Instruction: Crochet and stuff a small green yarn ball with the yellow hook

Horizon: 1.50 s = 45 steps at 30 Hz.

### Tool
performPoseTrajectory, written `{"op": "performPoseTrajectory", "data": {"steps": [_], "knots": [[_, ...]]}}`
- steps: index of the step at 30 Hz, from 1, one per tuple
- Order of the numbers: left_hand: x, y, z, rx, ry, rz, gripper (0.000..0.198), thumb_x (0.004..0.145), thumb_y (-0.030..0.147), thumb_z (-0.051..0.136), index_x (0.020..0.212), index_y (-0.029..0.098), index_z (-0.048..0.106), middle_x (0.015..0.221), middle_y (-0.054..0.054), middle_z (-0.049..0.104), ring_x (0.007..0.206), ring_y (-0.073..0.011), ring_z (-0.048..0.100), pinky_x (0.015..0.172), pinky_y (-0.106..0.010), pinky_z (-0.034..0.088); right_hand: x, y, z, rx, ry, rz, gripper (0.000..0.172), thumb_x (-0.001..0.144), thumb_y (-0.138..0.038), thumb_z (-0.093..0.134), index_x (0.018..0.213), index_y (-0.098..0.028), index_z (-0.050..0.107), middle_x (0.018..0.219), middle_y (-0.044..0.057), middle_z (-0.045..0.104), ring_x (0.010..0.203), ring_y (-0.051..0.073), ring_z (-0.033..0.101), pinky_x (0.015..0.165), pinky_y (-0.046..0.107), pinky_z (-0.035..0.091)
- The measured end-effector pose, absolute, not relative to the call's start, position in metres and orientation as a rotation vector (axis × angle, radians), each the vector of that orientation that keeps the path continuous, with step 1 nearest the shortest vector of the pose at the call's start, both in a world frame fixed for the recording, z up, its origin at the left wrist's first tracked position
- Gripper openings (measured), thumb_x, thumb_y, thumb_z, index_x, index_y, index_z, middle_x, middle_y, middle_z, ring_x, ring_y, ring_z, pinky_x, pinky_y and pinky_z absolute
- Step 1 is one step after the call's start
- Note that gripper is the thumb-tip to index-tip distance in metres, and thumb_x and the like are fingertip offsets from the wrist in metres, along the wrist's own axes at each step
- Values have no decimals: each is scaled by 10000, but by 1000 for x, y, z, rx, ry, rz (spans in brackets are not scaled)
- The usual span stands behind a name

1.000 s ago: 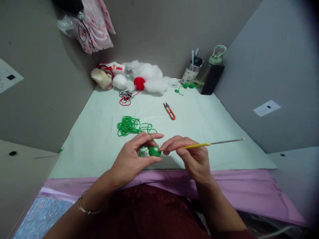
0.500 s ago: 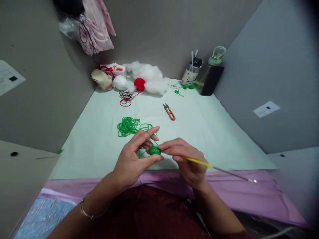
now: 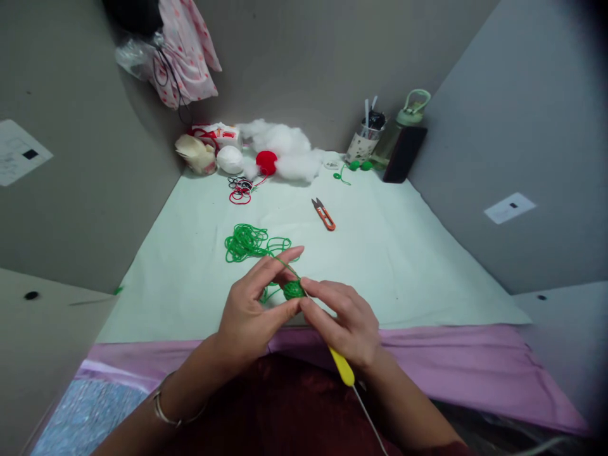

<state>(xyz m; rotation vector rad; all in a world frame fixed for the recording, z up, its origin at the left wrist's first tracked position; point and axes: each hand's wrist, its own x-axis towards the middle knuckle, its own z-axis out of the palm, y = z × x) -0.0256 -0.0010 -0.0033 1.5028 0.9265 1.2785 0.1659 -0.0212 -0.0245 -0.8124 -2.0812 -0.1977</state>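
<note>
Between my two hands is a small green crocheted piece [image 3: 293, 289]. My left hand [image 3: 259, 304] pinches it from the left, thumb below, with green yarn [image 3: 286, 266] running over the raised index finger down to the piece. My right hand [image 3: 344, 320] grips a crochet hook [image 3: 342, 366] with a yellow handle; its thin metal tip meets the right edge of the piece, and its rear shaft points down toward my lap. Beyond my left hand lies a loose heap of green yarn [image 3: 247, 242], from which strands lead to my fingers.
Orange thread snips [image 3: 323, 215] lie mid-table. Along the back wall are white stuffing [image 3: 285, 142], a red ball [image 3: 266, 163], a white ball [image 3: 230, 159], small green pieces [image 3: 360, 166], a pen cup [image 3: 364, 142], a green bottle [image 3: 412, 114] and a dark phone [image 3: 405, 154]. Partition walls flank the table.
My right hand has turned, swinging the hook's handle from pointing right to pointing down toward me. Its thumb and index finger now sit closer to the green piece, near my left thumb.
</note>
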Motion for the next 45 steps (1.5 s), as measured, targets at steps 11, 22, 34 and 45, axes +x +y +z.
{"op": "performPoseTrajectory", "data": {"steps": [11,22,34,45], "knots": [[-22,-7,1,622,577,918,617,748,295,955,1337,285,773,972,-14,630,886,-102,604,837,-171,508,164,-23,-18,-720,-1971,-291,364,913,-24,734,1238,-185,752,1083,71,759,1050,187,728,879,284,674],[-33,2,5,791,666,918,711,628,275,1009,1303,335,793,995,-19,578,836,-116,529,740,-204,469,171,-16,-8,-660,-1610,553,285,1018,-147,652,1226,-280,796,1043,58,826,937,189,773,794,344,652],[-46,9,-3,990,604,822,506,798,289,897,1293,325,795,1005,-32,649,918,-147,573,796,-230,461,170,-6,0,-706,-1076,1137,115,933,-302,777,891,-231,857,776,42,775,589,127,659,559,265,557],[-22,3,-3,958,773,1038,598,786,250,917,1360,295,752,1021,-24,718,1040,-198,640,999,-324,497,157,-15,-15,-905,-1576,400,220,984,-183,703,1123,-301,827,982,56,780,845,178,733,729,327,629]]}}
